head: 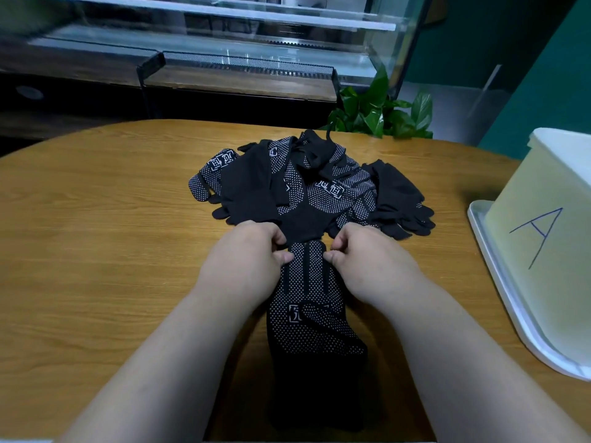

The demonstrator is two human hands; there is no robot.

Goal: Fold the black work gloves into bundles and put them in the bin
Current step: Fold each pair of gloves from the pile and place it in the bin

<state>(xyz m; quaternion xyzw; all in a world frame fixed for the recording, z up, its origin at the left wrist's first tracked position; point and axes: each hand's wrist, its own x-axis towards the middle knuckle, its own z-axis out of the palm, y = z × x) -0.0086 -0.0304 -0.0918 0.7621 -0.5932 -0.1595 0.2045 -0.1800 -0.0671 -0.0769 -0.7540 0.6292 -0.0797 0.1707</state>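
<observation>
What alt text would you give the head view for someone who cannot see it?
A person's left hand and right hand pinch the finger end of a black white-dotted fabric work glove lying on a brown wooden table. Behind it lies a loose pile of matching black gloves, and a pale plastic bin marked A stands at the right.

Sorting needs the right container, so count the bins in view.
1. The pale bin, marked A, stands on a white tray at the right edge of the table; the frame cuts it off, so others may sit beyond.
</observation>
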